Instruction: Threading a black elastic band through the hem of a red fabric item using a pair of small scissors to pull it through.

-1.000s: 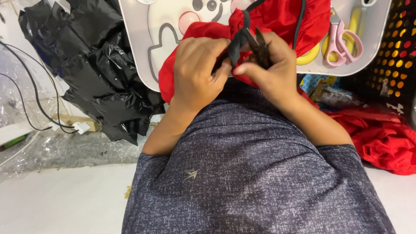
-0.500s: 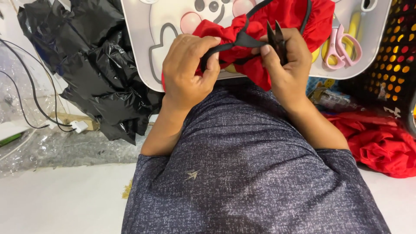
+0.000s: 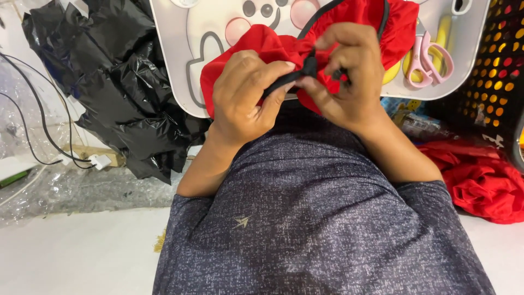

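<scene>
The left hand (image 3: pixel 245 95) is pinching a black cord (image 3: pixel 284 83) tight, while the right hand (image 3: pixel 344 76) is closing its fingers on the same cord. Both are working over bunched red fabric (image 3: pixel 262 46), which is lying on the white tray (image 3: pixel 180 65); pink-and-yellow scissors (image 3: pixel 428 54) are resting on that tray's right side.

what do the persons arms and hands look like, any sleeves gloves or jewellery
Both arms are bare from the hands to above the elbow. The left hand and right hand wear no gloves, and no rings, watch or bracelets show. Short sleeves of a dark grey-blue speckled t-shirt end near the elbows; the shirt has a small pale arrow-like mark on the chest.
</scene>
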